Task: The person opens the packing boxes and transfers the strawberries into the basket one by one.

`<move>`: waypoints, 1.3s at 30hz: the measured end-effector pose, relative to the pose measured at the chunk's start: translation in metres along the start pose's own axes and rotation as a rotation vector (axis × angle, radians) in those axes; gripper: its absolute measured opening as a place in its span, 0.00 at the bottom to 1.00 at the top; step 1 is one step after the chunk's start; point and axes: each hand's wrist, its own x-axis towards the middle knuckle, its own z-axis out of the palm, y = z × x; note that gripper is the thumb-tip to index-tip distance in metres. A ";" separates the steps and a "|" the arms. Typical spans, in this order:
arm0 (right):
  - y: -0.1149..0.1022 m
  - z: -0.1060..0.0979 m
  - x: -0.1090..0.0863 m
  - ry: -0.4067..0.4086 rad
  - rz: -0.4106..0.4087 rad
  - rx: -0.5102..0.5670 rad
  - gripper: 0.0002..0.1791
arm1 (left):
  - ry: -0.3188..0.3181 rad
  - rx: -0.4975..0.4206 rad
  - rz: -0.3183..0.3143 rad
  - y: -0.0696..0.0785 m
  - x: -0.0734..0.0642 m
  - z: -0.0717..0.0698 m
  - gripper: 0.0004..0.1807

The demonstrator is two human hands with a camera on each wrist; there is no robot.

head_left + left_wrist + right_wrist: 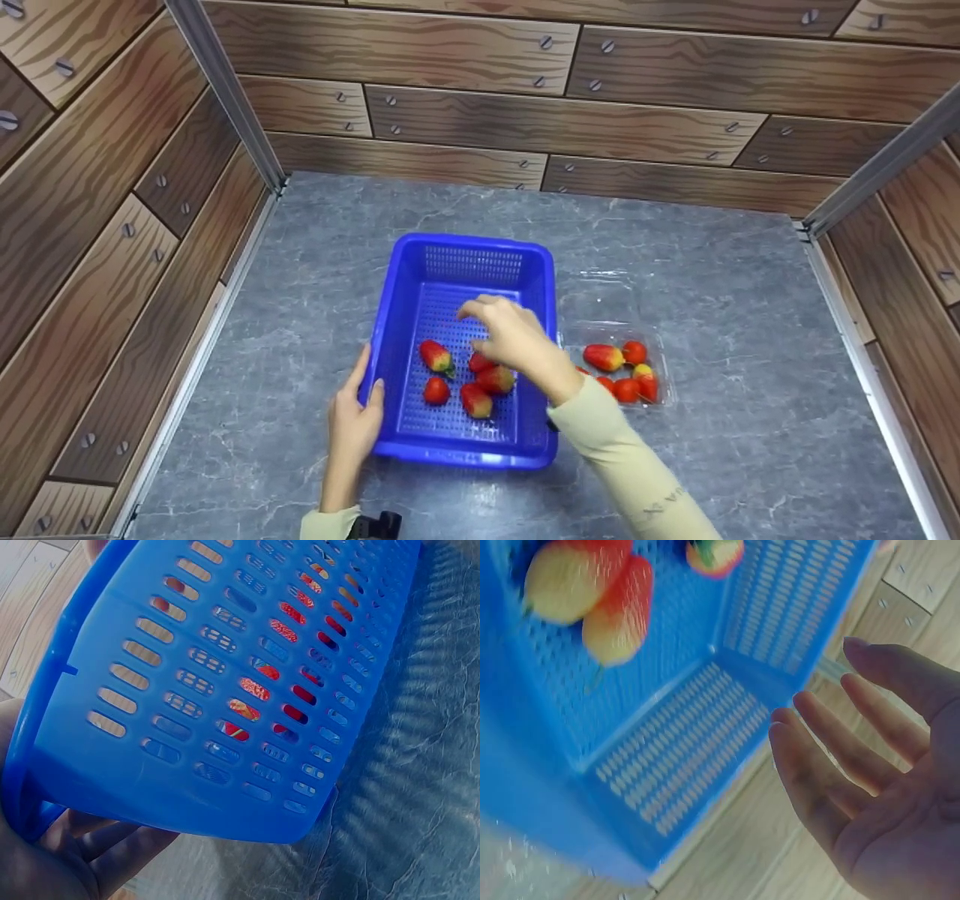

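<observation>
A blue plastic basket (480, 456) with slotted walls stands in front of me. My left hand (354, 420) grips its left rim, thumb over the edge and fingers outside, as the left wrist view also shows. Over the basket's inside is my right hand (514, 337), fingers loosely bent and apart; the right wrist view shows its palm (900, 825) holding nothing. On the basket floor lie several red-and-yellow strawberries (476, 400), one with green leaves (448, 369), and a round red fruit (436, 391). Part of one strawberry (480, 362) is hidden under the right hand.
Right of the basket lies a clear plastic box (666, 375) with its lid (600, 296) folded back. It holds a strawberry (602, 357) and several round red fruits (634, 352); the right forearm covers part. Wood-patterned walls (465, 105) border the grey marbled tabletop (750, 337).
</observation>
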 end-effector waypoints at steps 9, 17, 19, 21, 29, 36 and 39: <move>0.040 -0.037 -0.041 0.124 0.036 0.016 0.22 | 0.013 0.001 0.005 0.000 -0.001 0.002 0.31; 0.086 -0.046 -0.075 0.164 0.111 0.043 0.23 | 0.003 -0.004 -0.003 0.001 -0.001 0.000 0.31; 0.097 -0.045 -0.082 0.166 0.125 0.045 0.23 | -0.002 -0.012 -0.001 0.001 0.000 0.001 0.31; 0.108 -0.042 -0.090 0.170 0.141 0.058 0.22 | -0.011 -0.021 -0.005 0.001 0.000 0.001 0.31; 0.150 -0.019 -0.122 0.195 0.233 0.102 0.19 | -0.018 -0.008 -0.031 0.001 0.000 0.003 0.33; 0.167 -0.005 -0.138 0.176 0.340 0.020 0.20 | -0.006 0.013 -0.024 0.000 -0.001 0.003 0.32; 0.170 0.000 -0.140 0.154 0.353 -0.003 0.21 | -0.006 0.010 -0.020 0.000 -0.001 0.002 0.32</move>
